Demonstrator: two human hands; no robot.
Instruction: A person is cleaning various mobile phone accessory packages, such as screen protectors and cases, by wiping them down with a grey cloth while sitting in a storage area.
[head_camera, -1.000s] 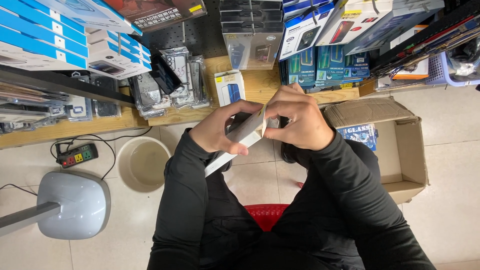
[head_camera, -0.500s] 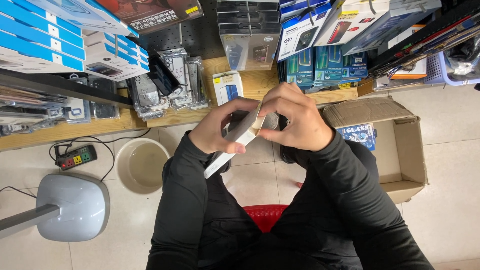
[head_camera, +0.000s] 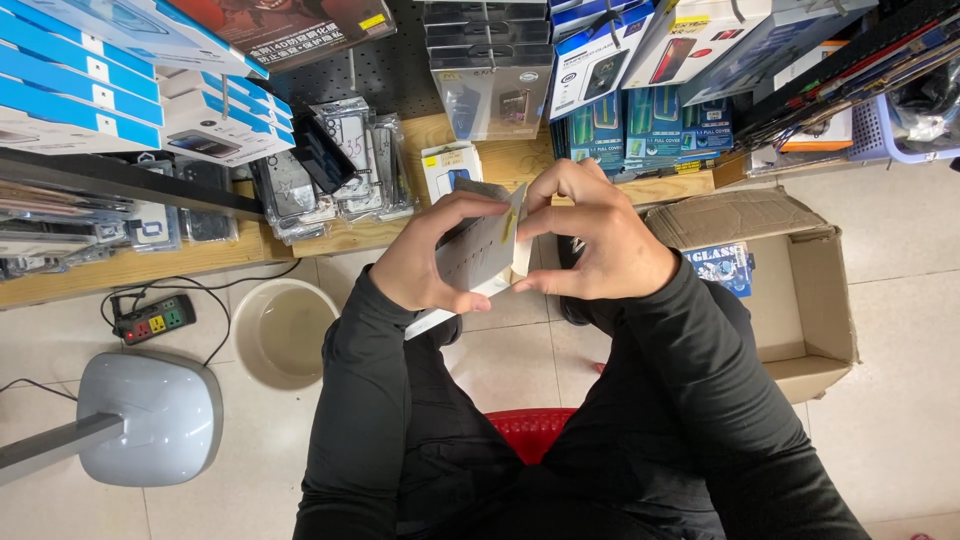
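2 hands (head_camera: 440, 260); 1 white pkg (head_camera: 478, 255); 1 cardboard box (head_camera: 815, 290); 1 basin (head_camera: 282, 332); 1 power strip (head_camera: 153, 319).

A floor of pale tiles (head_camera: 520, 365) is seen from above, evenly lit. Along the upper part, a low wooden shelf (head_camera: 180, 262) is stacked with blue-and-white boxes (head_camera: 70, 90) at its left end and clear packets (head_camera: 350, 165) toward the middle; further packaged goods (head_camera: 650, 120) are hung above its right end against a black pegboard (head_camera: 395, 65). An open cardboard box (head_camera: 800, 290) is set on the floor at the right. A cream bucket (head_camera: 280, 330), a power strip (head_camera: 153, 318) and a grey stand base (head_camera: 150, 418) are placed at the left. A red stool (head_camera: 530, 430) is partly visible below.
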